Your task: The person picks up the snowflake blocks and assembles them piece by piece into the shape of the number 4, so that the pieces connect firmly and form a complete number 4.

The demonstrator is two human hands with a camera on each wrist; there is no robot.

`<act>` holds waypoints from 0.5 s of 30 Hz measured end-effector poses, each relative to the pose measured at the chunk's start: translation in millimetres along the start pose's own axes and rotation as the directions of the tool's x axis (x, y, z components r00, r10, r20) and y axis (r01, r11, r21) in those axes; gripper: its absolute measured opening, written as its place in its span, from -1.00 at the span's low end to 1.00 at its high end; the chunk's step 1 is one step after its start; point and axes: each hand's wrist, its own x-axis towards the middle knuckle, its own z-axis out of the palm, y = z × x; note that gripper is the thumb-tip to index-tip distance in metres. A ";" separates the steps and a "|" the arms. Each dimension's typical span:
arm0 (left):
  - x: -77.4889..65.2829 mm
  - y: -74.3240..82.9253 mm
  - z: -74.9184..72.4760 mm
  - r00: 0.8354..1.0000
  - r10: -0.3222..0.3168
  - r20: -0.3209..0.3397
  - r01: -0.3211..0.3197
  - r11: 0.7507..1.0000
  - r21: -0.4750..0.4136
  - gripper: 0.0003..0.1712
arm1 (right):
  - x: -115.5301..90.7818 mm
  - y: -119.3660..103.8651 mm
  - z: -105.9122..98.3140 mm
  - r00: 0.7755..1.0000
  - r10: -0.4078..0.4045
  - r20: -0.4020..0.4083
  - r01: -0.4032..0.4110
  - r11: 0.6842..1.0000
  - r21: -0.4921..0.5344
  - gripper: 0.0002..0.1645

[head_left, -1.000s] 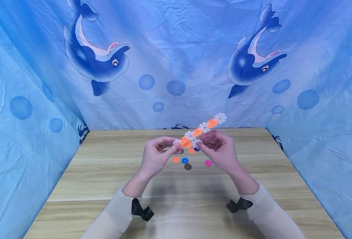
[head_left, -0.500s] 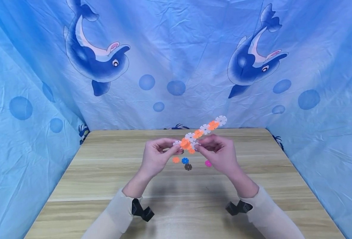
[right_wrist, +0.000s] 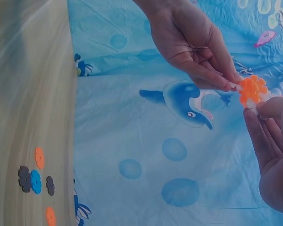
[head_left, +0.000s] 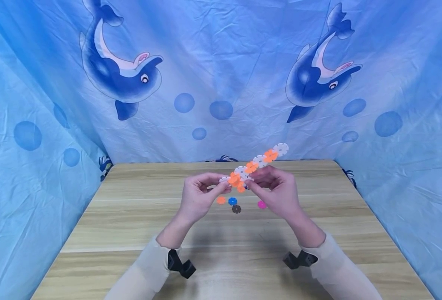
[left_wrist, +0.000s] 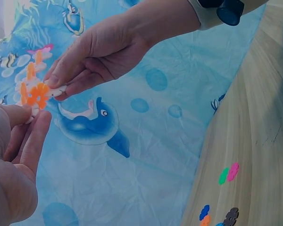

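Both hands hold up a joined build of white and orange snowflake discs [head_left: 252, 167] above the table. Its row of alternating colours slants up to the far right, ending in a white disc [head_left: 281, 149]. My left hand [head_left: 198, 198] pinches a white snowflake disc [head_left: 224, 179] at the near left end between thumb and fingers. Thumb and forefinger of my right hand [head_left: 277, 191] pinch another white disc [left_wrist: 56, 91] on the opposite side. Between them sits an orange disc [right_wrist: 253, 89] facing the person. Fingertips partly cover both pinched discs.
Loose discs lie on the wooden table [head_left: 221, 250] beneath the hands: orange [head_left: 221, 200], blue [head_left: 232, 201], dark brown [head_left: 236, 209] and pink [head_left: 262, 204]. A green disc [left_wrist: 223, 175] touches the pink one. A blue dolphin-print curtain [head_left: 221, 75] hangs behind and at both sides.
The build dips slightly, then rises a little and shifts right, with both hands still pinching it. The left hand has moved slightly right. The loose discs have stayed in place.
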 end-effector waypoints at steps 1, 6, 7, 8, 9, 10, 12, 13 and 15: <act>0.0 -0.3 0.0 1.000 -0.003 -0.002 0.003 1.000 -0.001 -0.80 | 0.1 0.3 -1.1 1.000 0.004 0.009 -0.004 1.000 -0.004 -0.78; 0.4 -0.2 -1.5 1.000 -0.002 -0.016 0.002 1.000 0.004 -0.79 | 2.2 2.8 -12.0 0.998 0.032 0.050 -0.031 0.999 -0.011 -0.81; 0.5 0.1 -2.0 1.000 -0.001 -0.021 0.001 1.000 0.003 -0.79 | 2.8 4.4 -15.0 0.998 0.036 0.053 -0.035 0.999 -0.012 -0.81; 0.7 0.4 -2.7 1.000 0.001 -0.026 -0.001 1.000 0.003 -0.79 | 3.4 5.8 -18.0 0.998 0.043 0.054 -0.042 0.999 -0.014 -0.82; 0.9 0.8 -3.3 1.000 0.000 -0.030 0.000 1.000 0.000 -0.79 | 3.9 8.1 -20.9 0.997 0.047 0.055 -0.046 0.999 -0.020 -0.82; 1.0 1.3 -3.9 0.999 0.001 -0.033 -0.001 1.000 -0.001 -0.79 | 4.1 10.7 -23.6 0.997 0.051 0.057 -0.050 0.998 -0.028 -0.83; 1.0 1.5 -5.0 0.999 0.007 -0.037 -0.008 1.000 -0.006 -0.79 | 3.8 17.7 -28.2 0.996 0.075 0.054 -0.072 0.996 -0.061 -0.84; 0.9 1.5 -5.6 0.999 0.009 -0.037 -0.009 1.000 -0.007 -0.79 | 3.2 21.2 -30.2 0.995 0.087 0.052 -0.082 0.993 -0.086 -0.84; 0.5 1.3 -6.3 0.999 0.012 -0.037 -0.012 1.000 -0.006 -0.78 | 1.1 28.4 -33.2 0.991 0.122 0.051 -0.114 0.984 -0.138 -0.86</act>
